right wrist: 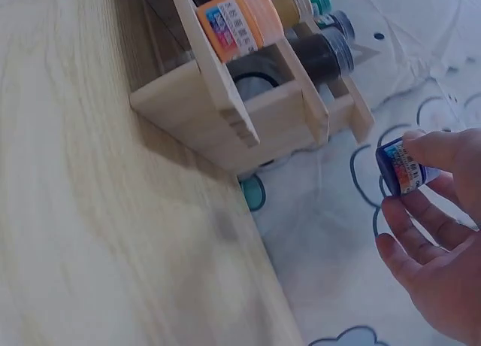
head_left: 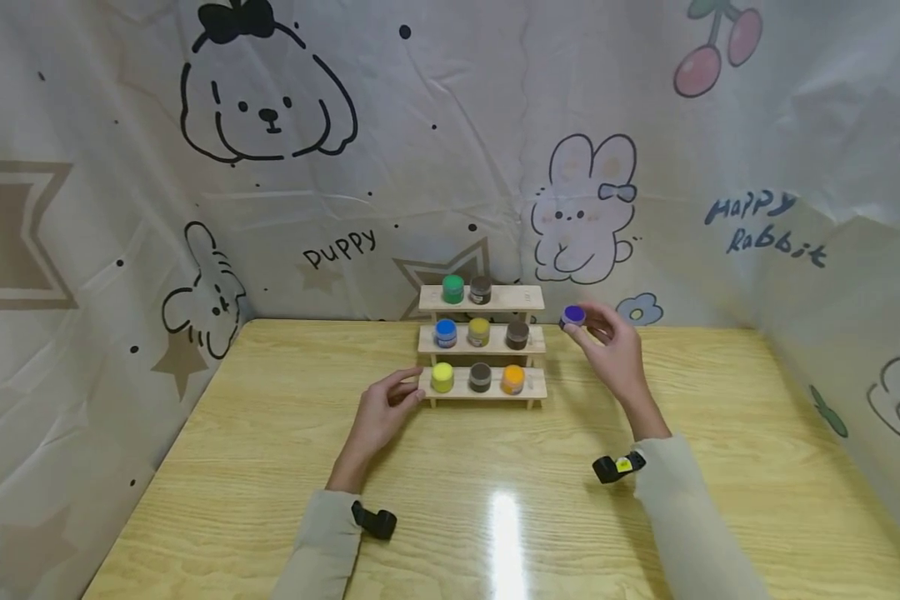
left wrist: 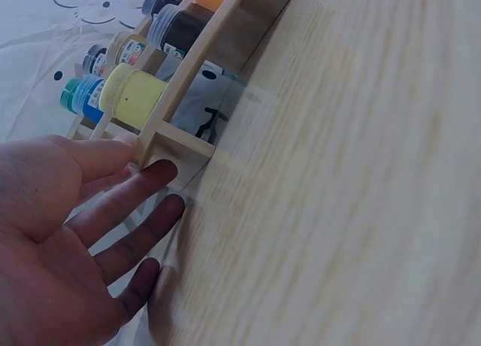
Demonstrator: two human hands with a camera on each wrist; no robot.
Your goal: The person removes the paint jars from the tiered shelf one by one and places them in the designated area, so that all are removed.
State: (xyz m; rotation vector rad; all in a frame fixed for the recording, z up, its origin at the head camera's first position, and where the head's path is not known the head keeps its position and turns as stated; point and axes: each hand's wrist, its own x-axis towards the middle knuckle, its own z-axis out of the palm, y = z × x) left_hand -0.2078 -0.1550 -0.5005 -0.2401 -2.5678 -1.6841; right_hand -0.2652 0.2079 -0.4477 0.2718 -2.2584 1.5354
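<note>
A three-tier wooden rack bears several small paint jars. Green and dark ones stand on top, with blue, mustard and dark brown jars in the middle. Along the bottom tier are yellow, dark and orange jars. My left hand pinches the left end of the bottom tier between thumb and index finger, its other fingers loosely spread. Right of the rack, my right hand holds a purple paint jar between thumb and fingertips, raised at about middle-tier height.
The rack stands near the back of the wood-grain table. Behind it hangs a pale cloth printed with cartoon animals, which also covers the sides. Black wrist cameras sit on both sleeves.
</note>
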